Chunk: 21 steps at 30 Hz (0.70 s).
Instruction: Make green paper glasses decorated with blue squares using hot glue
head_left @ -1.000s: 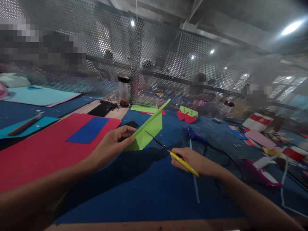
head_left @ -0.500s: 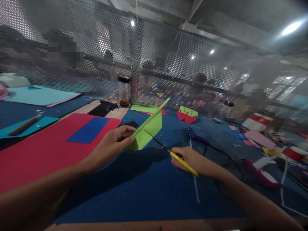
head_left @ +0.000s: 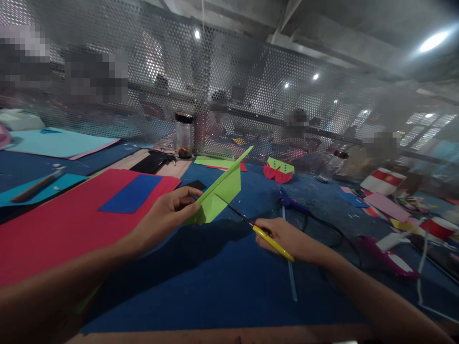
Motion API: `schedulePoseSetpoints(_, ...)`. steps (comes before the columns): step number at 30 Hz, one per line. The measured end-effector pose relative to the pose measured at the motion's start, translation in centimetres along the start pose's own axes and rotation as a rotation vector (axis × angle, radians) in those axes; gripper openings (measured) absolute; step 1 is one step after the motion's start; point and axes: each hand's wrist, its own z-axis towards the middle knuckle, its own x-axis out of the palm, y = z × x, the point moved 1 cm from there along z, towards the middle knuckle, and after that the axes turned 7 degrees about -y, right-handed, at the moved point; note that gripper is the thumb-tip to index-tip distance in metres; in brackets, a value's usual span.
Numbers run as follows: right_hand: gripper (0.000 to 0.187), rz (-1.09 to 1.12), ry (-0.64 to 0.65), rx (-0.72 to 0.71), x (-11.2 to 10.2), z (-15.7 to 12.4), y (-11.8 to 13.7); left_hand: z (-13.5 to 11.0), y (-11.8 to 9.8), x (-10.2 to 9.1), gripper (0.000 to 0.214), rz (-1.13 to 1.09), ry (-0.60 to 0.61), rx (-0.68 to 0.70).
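My left hand [head_left: 175, 208] pinches a folded sheet of lime-green paper [head_left: 224, 188] at its lower left edge and holds it tilted above the blue tabletop. My right hand [head_left: 281, 239] is wrapped round the yellow handles of a pair of scissors [head_left: 267, 235]. The thin dark blades reach up and left to the green paper, their tip against its face. Whether the blades have entered the paper, I cannot tell. Red sheets [head_left: 89, 229] lie beside my left forearm, with a blue paper rectangle [head_left: 131, 193] on top.
Behind my right hand lies a blue glue gun [head_left: 294, 203] with its cable and a glue stick. A green-and-red paper piece [head_left: 278, 170] stands farther back. Jars [head_left: 184, 136] line the perforated metal screen [head_left: 244, 91]. Paper scraps [head_left: 389, 206] and a purple tool [head_left: 389, 258] are at right.
Hands, green paper and scissors stay almost exactly where they were. Beyond the screen at the far left, a person's blurred head has come into view.
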Motion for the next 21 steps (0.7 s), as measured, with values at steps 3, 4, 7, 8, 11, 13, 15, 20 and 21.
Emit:
schedulePoseSetpoints(3,0.018,-0.007,-0.001,-0.004,0.02,0.04,-0.08,-0.07,-0.2,0.0,0.044,0.015,-0.006,0.003)
schedulePoseSetpoints(4,0.018,-0.01,-0.002,-0.008,0.03,0.07,-0.15,-0.09,-0.24,0.0,0.044,0.016,-0.004,-0.003)
schedulePoseSetpoints(7,0.018,-0.018,0.002,-0.012,0.07,0.17,-0.37,-0.1,-0.27,0.01,0.044,0.015,-0.006,-0.017)
schedulePoseSetpoints(8,0.017,-0.02,0.002,-0.012,0.08,0.19,-0.43,-0.09,-0.26,0.02,0.044,0.01,-0.006,-0.018)
schedulePoseSetpoints(11,0.017,-0.028,-0.002,-0.014,0.08,0.18,-0.48,-0.08,-0.24,0.06,0.042,-0.005,-0.003,-0.016)
schedulePoseSetpoints(13,0.018,-0.033,-0.004,-0.011,0.09,0.15,-0.43,-0.1,-0.29,0.08,0.041,-0.015,0.003,-0.018)
schedulePoseSetpoints(15,0.018,-0.04,-0.006,-0.01,0.1,0.13,-0.37,-0.13,-0.37,0.09,0.041,-0.02,0.006,-0.023)
schedulePoseSetpoints(20,0.018,-0.047,-0.006,-0.032,0.13,0.13,-0.39,-0.13,-0.42,0.09,0.042,-0.025,0.003,-0.025)
schedulePoseSetpoints(21,0.018,-0.045,-0.004,-0.033,0.14,0.13,-0.44,-0.11,-0.4,0.09,0.042,-0.026,0.002,-0.021)
